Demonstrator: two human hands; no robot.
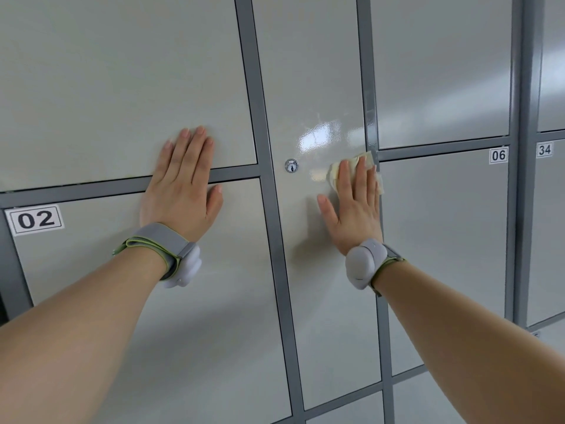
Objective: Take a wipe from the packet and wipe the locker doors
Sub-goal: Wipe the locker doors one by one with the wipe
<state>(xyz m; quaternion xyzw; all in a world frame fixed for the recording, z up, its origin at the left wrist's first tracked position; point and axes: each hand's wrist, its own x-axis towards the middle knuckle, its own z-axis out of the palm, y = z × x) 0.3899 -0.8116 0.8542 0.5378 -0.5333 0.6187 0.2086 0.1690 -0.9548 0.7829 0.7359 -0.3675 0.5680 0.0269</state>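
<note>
A tall light-grey locker door (315, 286) with a round keyhole lock (291, 165) fills the middle of the view. My right hand (354, 206) lies flat on its right side, fingers straight, pressing a crumpled pale-yellow wipe (365, 159) against the door near the frame bar. A wet glossy patch (321, 136) shines just above the wipe. My left hand (183, 185) rests flat with straight fingers across the bar between the two left doors. The packet is out of view.
Dark grey frame bars (266, 179) separate the doors. Number labels read 02 (35, 219) at the left, 06 (498, 155) and 34 (544, 149) at the right. Grey bands with pods sit on both wrists.
</note>
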